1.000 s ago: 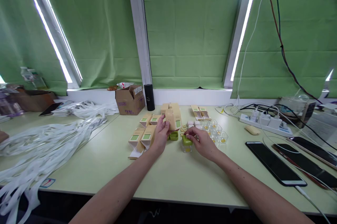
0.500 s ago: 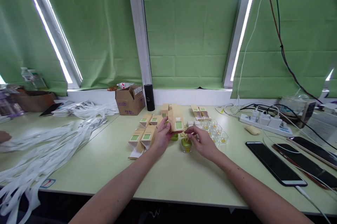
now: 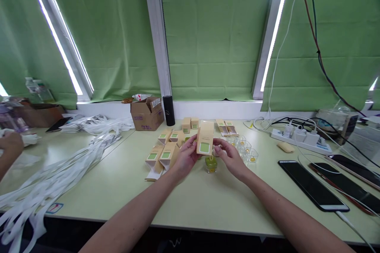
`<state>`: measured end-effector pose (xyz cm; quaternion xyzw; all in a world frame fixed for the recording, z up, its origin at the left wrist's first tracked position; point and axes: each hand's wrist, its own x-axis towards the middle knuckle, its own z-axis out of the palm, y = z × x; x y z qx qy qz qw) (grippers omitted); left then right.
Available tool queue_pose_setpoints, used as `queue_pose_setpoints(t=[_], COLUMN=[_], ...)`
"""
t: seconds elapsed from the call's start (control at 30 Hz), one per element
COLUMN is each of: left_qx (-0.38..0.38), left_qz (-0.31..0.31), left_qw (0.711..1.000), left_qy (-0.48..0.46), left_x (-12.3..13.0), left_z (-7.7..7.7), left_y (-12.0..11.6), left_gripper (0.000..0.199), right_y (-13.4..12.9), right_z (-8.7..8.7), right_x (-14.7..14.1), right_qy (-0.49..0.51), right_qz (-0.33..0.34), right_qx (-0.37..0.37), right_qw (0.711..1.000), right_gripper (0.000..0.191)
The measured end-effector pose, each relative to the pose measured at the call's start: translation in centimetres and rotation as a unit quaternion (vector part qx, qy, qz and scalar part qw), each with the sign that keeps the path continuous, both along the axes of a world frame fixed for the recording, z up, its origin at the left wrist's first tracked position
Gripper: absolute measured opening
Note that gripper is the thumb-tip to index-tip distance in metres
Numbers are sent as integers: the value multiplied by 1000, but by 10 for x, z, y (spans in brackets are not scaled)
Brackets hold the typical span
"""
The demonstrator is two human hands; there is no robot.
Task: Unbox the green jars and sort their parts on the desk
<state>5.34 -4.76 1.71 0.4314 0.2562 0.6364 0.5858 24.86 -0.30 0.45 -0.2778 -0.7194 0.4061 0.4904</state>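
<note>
A kraft-coloured box with a green window (image 3: 205,138) is held up between both hands. My left hand (image 3: 187,155) grips its left side, and the fingers of my right hand (image 3: 230,157) close on its right edge. Just below the box, a small glass jar with green contents (image 3: 211,164) stands on the table. Left of my left hand lie several similar open boxes (image 3: 168,155). Beyond my right hand is a group of clear glass jars (image 3: 244,149). Two closed boxes (image 3: 186,124) stand behind.
White ribbons (image 3: 74,174) spread over the left side of the table. A cardboard carton (image 3: 147,114) and a black cylinder (image 3: 168,110) stand at the back. Phones (image 3: 313,185) and a power strip (image 3: 301,140) with cables lie right. Another person's hand (image 3: 12,144) is at far left.
The held box has come up and right, and my right hand has moved from the green jar's top to the box's edge. The other person's hand reaches further into view.
</note>
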Motion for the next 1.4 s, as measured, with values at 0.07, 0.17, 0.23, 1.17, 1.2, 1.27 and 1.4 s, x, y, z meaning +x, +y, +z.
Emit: queue_pose_setpoints(t=[0.07, 0.17, 0.23, 1.17, 1.2, 1.27, 1.4], left_qx=[-1, -4, -2, 160, 155, 144, 129], left_qz=[-9, -13, -12, 94, 100, 114, 130], left_qw=[1000, 999, 998, 937, 935, 931, 921], left_qy=[18, 48, 67, 296, 303, 316, 344], left_x=[1, 3, 4, 13, 14, 15, 19], left_z=[-1, -2, -2, 4, 6, 11, 22], left_y=[-1, -2, -2, -2, -1, 2, 10], left_gripper=[47, 54, 59, 52, 51, 50, 46], right_y=[2, 2, 0, 2, 1, 0, 0], right_z=[-1, 1, 5, 7, 8, 10, 15], right_x=[-1, -1, -1, -7, -7, -7, -7], right_qy=[14, 37, 61, 159, 159, 164, 175], right_qz=[26, 67, 82, 30, 28, 25, 21], right_qx=[-21, -54, -80, -148, -149, -149, -150], right_qw=[999, 996, 992, 976, 976, 975, 973], right_gripper=[50, 49, 50, 59, 59, 59, 56])
